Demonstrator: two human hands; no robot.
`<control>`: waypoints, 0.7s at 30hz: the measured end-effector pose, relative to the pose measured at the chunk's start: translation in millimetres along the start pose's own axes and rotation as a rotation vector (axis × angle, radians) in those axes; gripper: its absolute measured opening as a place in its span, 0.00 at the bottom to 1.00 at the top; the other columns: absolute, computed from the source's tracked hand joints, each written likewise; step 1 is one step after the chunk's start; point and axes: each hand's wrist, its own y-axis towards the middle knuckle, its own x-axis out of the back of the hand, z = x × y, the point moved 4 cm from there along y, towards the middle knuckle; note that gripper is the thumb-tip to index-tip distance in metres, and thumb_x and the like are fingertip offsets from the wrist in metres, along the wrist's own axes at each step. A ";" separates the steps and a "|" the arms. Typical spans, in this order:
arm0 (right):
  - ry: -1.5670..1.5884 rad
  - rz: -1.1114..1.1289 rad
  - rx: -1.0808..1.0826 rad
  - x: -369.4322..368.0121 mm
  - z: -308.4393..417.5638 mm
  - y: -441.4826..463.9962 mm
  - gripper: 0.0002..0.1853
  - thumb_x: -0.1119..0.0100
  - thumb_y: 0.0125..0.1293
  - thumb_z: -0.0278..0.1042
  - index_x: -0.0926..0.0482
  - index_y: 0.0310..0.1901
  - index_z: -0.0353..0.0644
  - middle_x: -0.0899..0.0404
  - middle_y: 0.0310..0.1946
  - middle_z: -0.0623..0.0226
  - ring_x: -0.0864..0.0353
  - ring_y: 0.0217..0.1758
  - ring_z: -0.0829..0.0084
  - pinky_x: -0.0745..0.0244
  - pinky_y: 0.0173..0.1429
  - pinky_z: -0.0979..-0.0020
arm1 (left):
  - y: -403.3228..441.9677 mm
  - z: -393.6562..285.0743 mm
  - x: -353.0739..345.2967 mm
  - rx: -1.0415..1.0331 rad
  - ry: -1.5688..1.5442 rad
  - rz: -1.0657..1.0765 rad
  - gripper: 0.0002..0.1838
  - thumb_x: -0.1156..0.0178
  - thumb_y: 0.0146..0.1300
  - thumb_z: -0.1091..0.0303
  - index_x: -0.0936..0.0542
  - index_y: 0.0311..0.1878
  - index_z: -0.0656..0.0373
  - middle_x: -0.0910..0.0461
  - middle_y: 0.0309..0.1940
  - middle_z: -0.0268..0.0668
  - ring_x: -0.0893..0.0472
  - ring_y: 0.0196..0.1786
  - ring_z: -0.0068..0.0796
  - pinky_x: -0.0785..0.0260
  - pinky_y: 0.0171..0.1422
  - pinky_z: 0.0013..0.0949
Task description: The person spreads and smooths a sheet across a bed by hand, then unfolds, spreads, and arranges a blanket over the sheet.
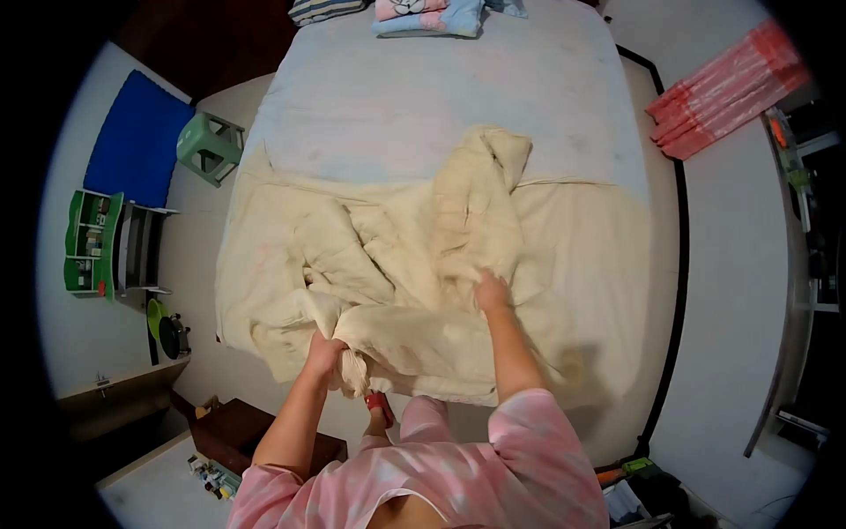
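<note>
A cream quilt [397, 339] lies bunched and folded over the near half of the bed. My left hand [326, 354] is closed round a gathered corner of it at the bed's near edge, where the cloth hangs in creases. Farther right, my right hand [490, 289] rests on a raised fold, its fingers partly sunk in the cloth; whether they pinch it is hidden. One thick fold stretches away from that hand toward the middle of the bed. Beneath the quilt spreads a pale blue and pink sheet [441, 106].
Folded bedding [427, 19] sits at the bed's far end. To the left stand a green stool [210, 147], a blue panel [139, 137] and a green shelf [92, 242]. A brown cabinet [233, 432] is near my left side. Pink curtains [727, 88] hang at the right.
</note>
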 end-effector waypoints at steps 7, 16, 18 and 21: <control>1.617 -1.310 -0.095 123.9 -224.7 -146.8 0.20 0.57 0.64 0.36 0.29 0.50 0.27 0.28 0.49 0.49 0.26 0.49 0.58 0.31 0.57 0.61 | -3.5 -16.4 -30.2 0.072 -0.003 0.038 0.28 0.51 0.47 0.84 0.32 0.56 0.64 0.23 0.44 0.43 0.20 0.42 0.39 0.26 0.43 0.36; 1.744 -1.700 -0.497 48.8 -350.2 -288.0 0.28 0.62 0.64 0.42 0.36 0.54 0.21 0.32 0.52 0.42 0.26 0.49 0.52 0.25 0.51 0.55 | -12.7 -11.4 -21.2 -0.037 0.050 0.085 0.29 0.51 0.45 0.85 0.32 0.56 0.64 0.23 0.45 0.44 0.21 0.44 0.40 0.26 0.44 0.38; 1.772 -1.383 -0.760 18.4 -341.1 -263.5 0.26 0.53 0.61 0.33 0.40 0.59 0.27 0.35 0.57 0.47 0.30 0.55 0.54 0.29 0.55 0.55 | -16.3 -12.4 -20.2 -0.048 0.094 0.089 0.29 0.51 0.46 0.85 0.32 0.56 0.64 0.23 0.45 0.44 0.21 0.44 0.40 0.26 0.44 0.38; 1.455 -1.011 -1.020 2.6 -282.3 -232.7 0.31 0.46 0.58 0.25 0.43 0.63 0.35 0.35 0.57 0.53 0.32 0.57 0.57 0.33 0.58 0.57 | -18.6 -7.1 -11.1 -0.071 0.117 0.136 0.29 0.50 0.46 0.85 0.32 0.57 0.64 0.23 0.45 0.43 0.21 0.44 0.39 0.26 0.44 0.37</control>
